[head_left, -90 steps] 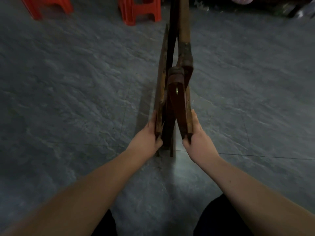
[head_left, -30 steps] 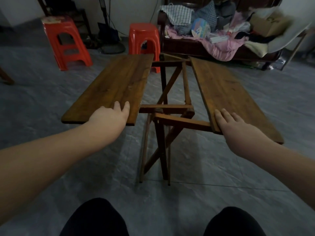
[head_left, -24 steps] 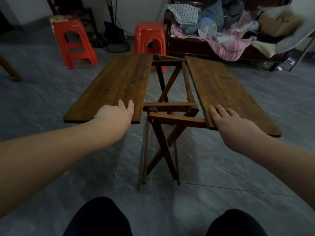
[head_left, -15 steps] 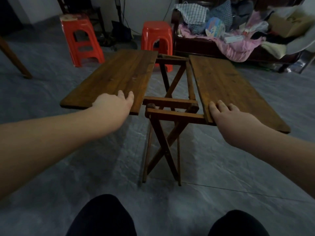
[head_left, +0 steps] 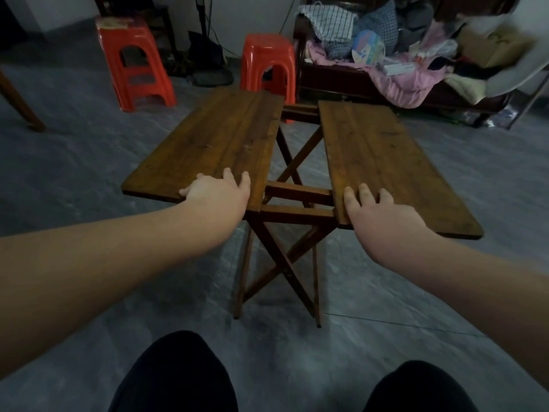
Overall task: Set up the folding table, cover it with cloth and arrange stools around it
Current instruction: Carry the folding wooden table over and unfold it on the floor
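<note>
Open left hand (head_left: 214,194) lies flat on the brown wooden folding table's (head_left: 298,190) left leaf (head_left: 225,138); open right hand (head_left: 383,214) lies flat on the right leaf (head_left: 386,156).

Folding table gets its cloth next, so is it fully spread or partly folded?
Partly spread: left board and right board lie nearly flat, but a wide gap between them bares the crossed legs.

A: Room?
B: Floor (head_left: 89,173) is grey stone-look tile, with one grout seam (head_left: 386,322) crossing near the camera. White wall (head_left: 68,10) at the back.
A: Furniture?
B: Dark wooden sofa (head_left: 335,81) back right, heaped with fabrics (head_left: 401,81): pink, checked, cream. Dark pedestal base (head_left: 212,77) with cables by the wall, top out of frame. Slanted wooden leg (head_left: 20,105) at the left edge.
A: Light?
B: Dim, with a faint sheen on the tiles.
</note>
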